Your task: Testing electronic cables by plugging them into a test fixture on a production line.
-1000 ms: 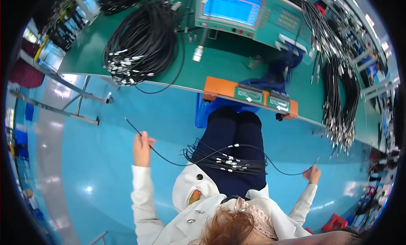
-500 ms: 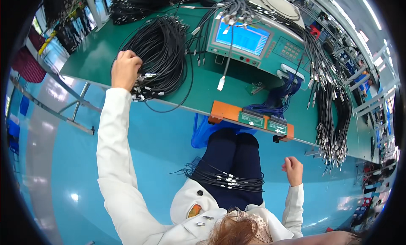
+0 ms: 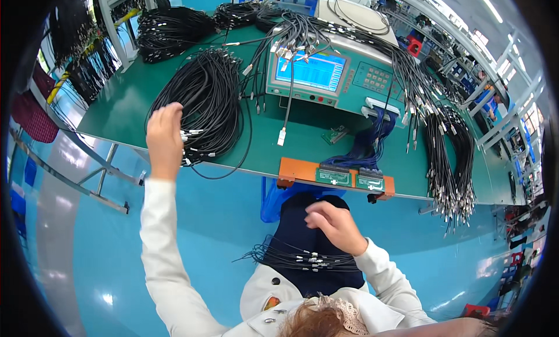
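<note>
A big coil of black cables (image 3: 212,92) with silvery connector ends lies on the left of the green table. At the coil's near left edge is my left hand (image 3: 165,140), its back showing and its fingers bent together; whatever they may hold is hidden. Over my lap hovers my right hand (image 3: 336,225), fingers bent and thumb a little apart, with nothing seen in it. Below it, a smaller bunch of black cables (image 3: 311,259) with white-silver connectors rests across my dark trousers.
A green tester (image 3: 355,75) with a lit screen stands at the back, a single cable hanging before it. An orange bar (image 3: 297,169) with two circuit boards sits at the table's front edge. More cable bundles (image 3: 451,168) drape over the right side; others (image 3: 174,31) lie at the back left.
My right hand has come in from the right to above my lap. My left hand has drawn back toward me along the coil's edge. The whole view has shifted slightly.
</note>
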Demonstrator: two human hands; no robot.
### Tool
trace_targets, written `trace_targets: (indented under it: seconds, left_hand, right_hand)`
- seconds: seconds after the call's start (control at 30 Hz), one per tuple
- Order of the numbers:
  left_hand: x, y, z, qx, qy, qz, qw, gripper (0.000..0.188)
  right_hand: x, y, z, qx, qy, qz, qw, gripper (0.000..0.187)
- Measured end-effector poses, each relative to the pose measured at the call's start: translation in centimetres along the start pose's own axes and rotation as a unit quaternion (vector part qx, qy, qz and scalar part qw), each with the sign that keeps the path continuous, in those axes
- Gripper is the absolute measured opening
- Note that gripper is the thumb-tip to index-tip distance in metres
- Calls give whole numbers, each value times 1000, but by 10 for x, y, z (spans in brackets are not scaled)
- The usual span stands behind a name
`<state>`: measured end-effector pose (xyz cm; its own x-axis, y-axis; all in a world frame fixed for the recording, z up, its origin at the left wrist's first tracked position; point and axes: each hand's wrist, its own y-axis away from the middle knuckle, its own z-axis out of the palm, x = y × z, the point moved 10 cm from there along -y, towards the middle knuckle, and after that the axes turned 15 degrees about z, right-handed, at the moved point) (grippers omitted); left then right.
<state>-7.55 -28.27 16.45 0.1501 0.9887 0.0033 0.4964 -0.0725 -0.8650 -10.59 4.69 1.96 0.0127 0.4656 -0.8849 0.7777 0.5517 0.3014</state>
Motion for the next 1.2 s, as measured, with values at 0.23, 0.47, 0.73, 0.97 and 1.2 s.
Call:
trace_targets:
  seconds: [0.23,0.47,0.73,0.97,1.2]
  left_hand:
    - [231,94,-8,-123,175,113,970,24]
    - [131,220,69,15,448,-524,724,54]
    - [89,219,158,-44,394,-581,711,47]
    - [143,131,93,46,609,-438,659,19]
    - [44,189,-30,304,592,-557,496,13]
  right_hand:
    - [-48,-53,54,-201,-483,114,844,38]
    - [-9,-19,58,-244,-478,156,829,27]
    - [43,51,39,-254,-480,176,821,22]
    - [104,100,-65,41,-209,118,970,18]
    - [221,225,-169,297,-510,72,804,20]
